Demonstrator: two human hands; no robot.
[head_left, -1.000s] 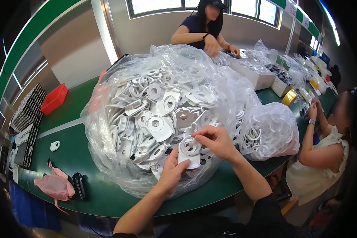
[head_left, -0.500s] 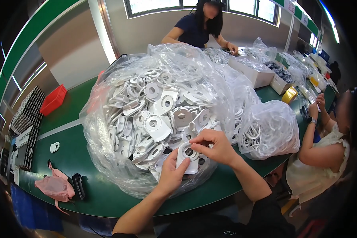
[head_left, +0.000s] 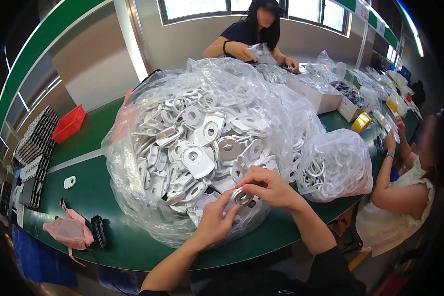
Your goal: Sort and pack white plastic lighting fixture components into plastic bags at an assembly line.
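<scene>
Over the near edge of a big clear plastic bag, I hold a white plastic part with a round ringed hole (head_left: 241, 198). My right hand (head_left: 271, 188) is closed, pinching its upper right side between thumb and fingers. The thumb and forefinger of my left hand (head_left: 215, 220) close on its left side. The part is tilted, and my fingers cover some of it. Behind my hands the clear bag (head_left: 121, 190) stands wide open, heaped with many similar white plates with round holes (head_left: 198, 162).
To the right stands a clear bag of white rings (head_left: 348, 170). At left lie a single white plate (head_left: 69, 182), a pink pouch (head_left: 69, 232), a black case (head_left: 98, 231), a red bin (head_left: 69, 124) and stacked trays (head_left: 37, 138). Co-workers sit across (head_left: 241, 37) and at right (head_left: 399, 192).
The white part has turned in my hands, from its flat face showing to a tilted view of its ring. Across the table, the co-worker has raised a hand with a clear bag.
</scene>
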